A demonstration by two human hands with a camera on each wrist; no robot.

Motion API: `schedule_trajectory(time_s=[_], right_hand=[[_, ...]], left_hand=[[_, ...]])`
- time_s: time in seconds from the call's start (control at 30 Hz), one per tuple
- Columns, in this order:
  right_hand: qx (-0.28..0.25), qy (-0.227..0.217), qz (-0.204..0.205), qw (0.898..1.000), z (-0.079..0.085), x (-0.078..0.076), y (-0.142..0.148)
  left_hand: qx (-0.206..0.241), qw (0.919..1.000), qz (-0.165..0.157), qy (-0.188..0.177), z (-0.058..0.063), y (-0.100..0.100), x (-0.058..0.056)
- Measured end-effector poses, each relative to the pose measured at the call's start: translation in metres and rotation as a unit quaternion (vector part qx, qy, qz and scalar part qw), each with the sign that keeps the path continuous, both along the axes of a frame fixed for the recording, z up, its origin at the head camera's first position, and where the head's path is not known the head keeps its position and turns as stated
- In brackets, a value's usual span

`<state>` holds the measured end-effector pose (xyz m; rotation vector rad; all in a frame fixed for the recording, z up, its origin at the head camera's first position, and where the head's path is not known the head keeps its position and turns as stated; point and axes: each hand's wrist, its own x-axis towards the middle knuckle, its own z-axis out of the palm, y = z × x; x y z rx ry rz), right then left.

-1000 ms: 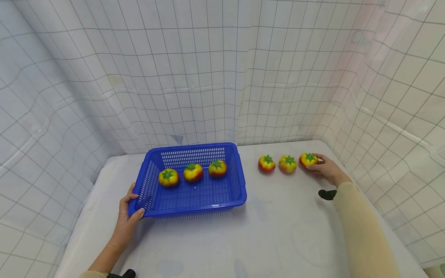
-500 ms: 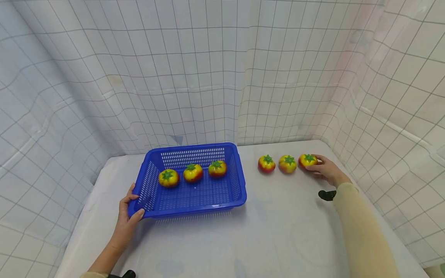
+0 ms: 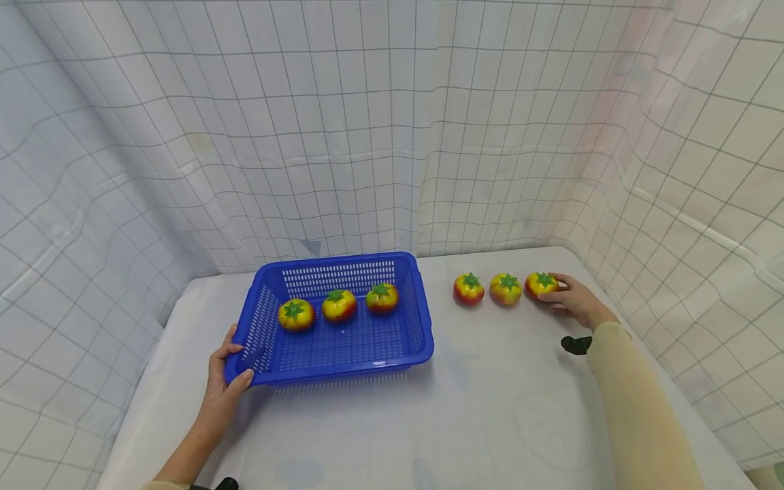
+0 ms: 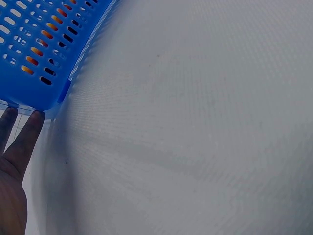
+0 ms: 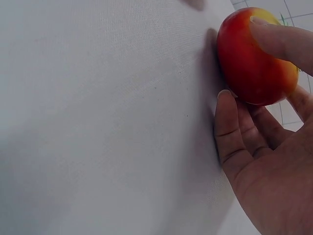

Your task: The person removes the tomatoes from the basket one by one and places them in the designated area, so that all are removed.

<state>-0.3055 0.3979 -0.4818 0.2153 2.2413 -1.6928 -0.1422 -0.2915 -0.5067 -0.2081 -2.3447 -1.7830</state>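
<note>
I see the right hand [image 3: 574, 299] pinching a red-and-yellow tomato [image 3: 539, 284] between thumb and fingers, at the right end of a row by the far side of the desk [image 3: 490, 408]. Its green crown faces up; the hand covers its right side, and I can't tell whether it touches the desk. The left hand [image 3: 219, 381] grips the near-left corner of a blue basket [image 3: 343, 347], open upward, long axis running left to right. My left wrist view cuts most of it off. Two loose tomatoes [image 3: 468, 290] stand between pinched tomato and basket; three basket tomatoes [image 3: 339, 306] line up inside.
</note>
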Motion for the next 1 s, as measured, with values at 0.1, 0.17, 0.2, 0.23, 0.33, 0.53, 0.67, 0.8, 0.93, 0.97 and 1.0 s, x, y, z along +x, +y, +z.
schedule_trajectory(time_s=[0.1,0.17,0.2,0.23,0.33,0.53,0.67,0.8,0.93,0.97,1.0], right_hand=[[0.001,-0.001,0.003,1.000,0.000,0.001,0.002],[-0.001,-0.001,0.004,1.000,0.000,0.002,0.003],[-0.001,-0.002,0.005,1.000,0.000,0.002,0.004],[0.001,-0.002,0.007,1.000,0.000,0.002,0.004],[0.005,-0.003,0.011,1.000,0.001,0.004,0.007],[-0.002,0.004,0.024,1.000,0.005,0.012,0.015],[0.004,0.012,0.028,1.000,0.011,0.017,0.021],[0.028,0.029,0.019,0.999,0.018,0.021,0.026],[0.049,0.046,0.008,0.998,0.026,0.021,0.028],[0.052,0.051,0.008,0.997,0.029,0.021,0.029],[0.054,0.055,0.006,0.997,0.031,0.021,0.028]], left_hand=[[0.002,1.0000,0.000,-0.001,0.001,0.000,0.000],[0.001,1.0000,0.001,-0.001,0.001,0.001,0.000],[0.003,1.0000,0.001,-0.001,0.001,0.001,0.001],[0.003,1.0000,0.001,-0.002,0.001,0.001,0.001],[0.005,1.0000,0.001,-0.004,0.002,0.001,0.001],[0.005,1.0000,-0.001,-0.004,0.002,0.001,0.000],[0.000,1.0000,-0.002,-0.001,0.001,0.000,0.000],[-0.006,1.0000,-0.001,0.000,0.001,0.000,0.000],[-0.013,0.9999,0.001,0.002,0.001,0.000,0.001],[-0.015,0.9999,0.001,0.003,0.001,0.000,0.001],[-0.016,0.9999,0.002,0.003,0.000,0.000,0.001]])
